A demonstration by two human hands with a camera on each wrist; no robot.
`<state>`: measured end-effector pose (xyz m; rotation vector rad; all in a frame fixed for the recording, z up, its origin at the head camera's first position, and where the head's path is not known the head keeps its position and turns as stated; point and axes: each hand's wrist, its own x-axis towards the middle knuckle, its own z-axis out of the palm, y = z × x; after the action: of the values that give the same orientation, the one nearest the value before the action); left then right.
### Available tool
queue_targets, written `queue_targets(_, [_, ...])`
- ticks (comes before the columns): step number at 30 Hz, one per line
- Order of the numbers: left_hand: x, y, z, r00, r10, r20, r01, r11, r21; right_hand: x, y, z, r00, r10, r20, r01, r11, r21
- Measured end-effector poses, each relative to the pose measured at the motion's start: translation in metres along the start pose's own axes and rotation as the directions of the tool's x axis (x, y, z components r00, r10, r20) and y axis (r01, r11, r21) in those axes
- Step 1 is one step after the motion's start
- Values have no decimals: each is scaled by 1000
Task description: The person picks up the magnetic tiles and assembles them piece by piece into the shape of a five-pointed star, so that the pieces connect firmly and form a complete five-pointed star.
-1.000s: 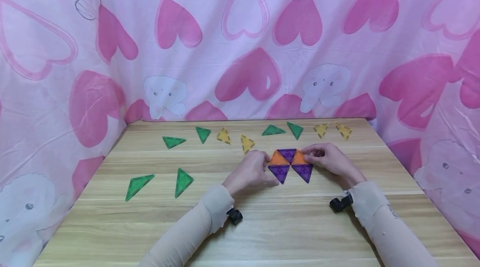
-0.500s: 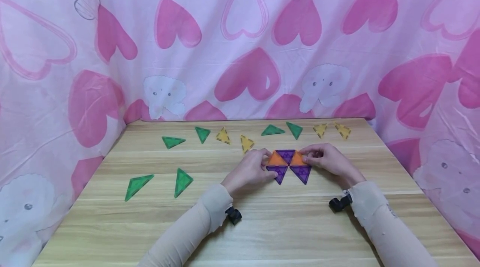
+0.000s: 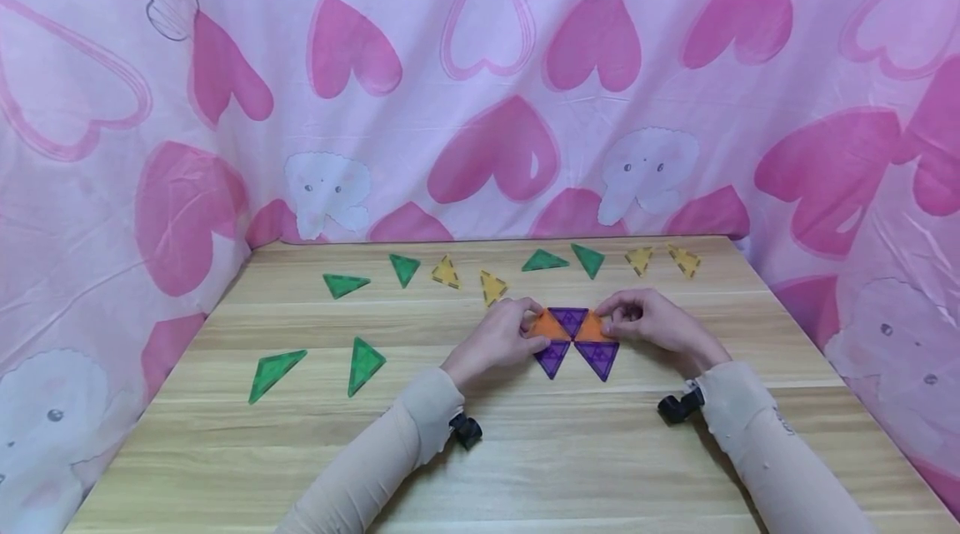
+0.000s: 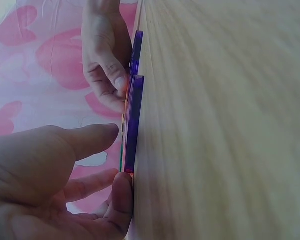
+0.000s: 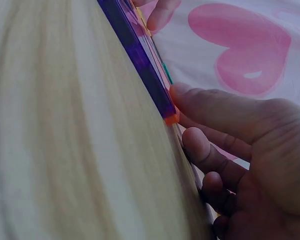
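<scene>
Five-piece shape of flat magnetic triangle tiles lies on the wooden table, right of centre in the head view. An upper purple tile (image 3: 570, 320) sits between the left orange tile (image 3: 550, 326) and the right orange tile (image 3: 591, 329). Below are a lower-left purple tile (image 3: 552, 361) and a lower-right purple tile (image 3: 598, 358). My left hand (image 3: 498, 337) holds the left orange tile by its outer side, the thumb near the purple one beneath. On the opposite side, my right hand (image 3: 654, 321) holds the right orange tile between thumb and fingers. Fingertips partly cover both orange tiles.
Along the table's (image 3: 450, 467) far side lie several green triangles (image 3: 545, 260) and yellow triangles (image 3: 492, 287). Two larger-looking green triangles (image 3: 367, 366) are at the left. A pink heart-patterned curtain (image 3: 480, 84) hangs behind and at both sides.
Both hands have slid the joined purple and orange tiles a little nearer to me and slightly left. The left thumb has shifted up to the orange tile's lower edge. The other triangles stay put.
</scene>
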<state>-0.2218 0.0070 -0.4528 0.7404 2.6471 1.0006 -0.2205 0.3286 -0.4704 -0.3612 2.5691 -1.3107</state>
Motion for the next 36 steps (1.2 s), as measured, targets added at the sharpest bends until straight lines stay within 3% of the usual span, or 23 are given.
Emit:
queue_targets(7, [0, -2, 2, 999, -38, 6, 38, 999, -9, -3, 0, -3, 997, 79, 22, -81, 995, 65])
queue_targets(10, [0, -3, 3, 999, -53, 9, 53, 999, -11, -6, 4, -9, 994, 103, -37, -100, 993, 57])
queue_targets(13, [-1, -4, 5, 998, -59, 14, 59, 998, -14, -10, 14, -19, 985, 88, -149, -85, 996, 27])
queue_targets(21, [0, -4, 3, 999, -48, 16, 48, 999, 2, -22, 52, -49, 916, 105, -388, -85, 994, 69])
queue_targets(27, [0, -3, 2, 999, -51, 19, 51, 999, 3, -29, 77, -67, 825, 62, -561, -22, 997, 78])
queue_targets(30, [4, -3, 1, 998, -50, 24, 51, 999, -17, -31, 86, -75, 798, 56, -601, -1, 996, 92])
queue_targets(32, [6, -3, 0, 998, -50, 31, 51, 998, -38, -33, 89, -80, 799, 59, -599, 9, 994, 109])
queue_targets(36, [10, -2, -2, 998, -65, 20, 67, 996, -63, -34, 93, -84, 827, 65, -558, -14, 995, 95])
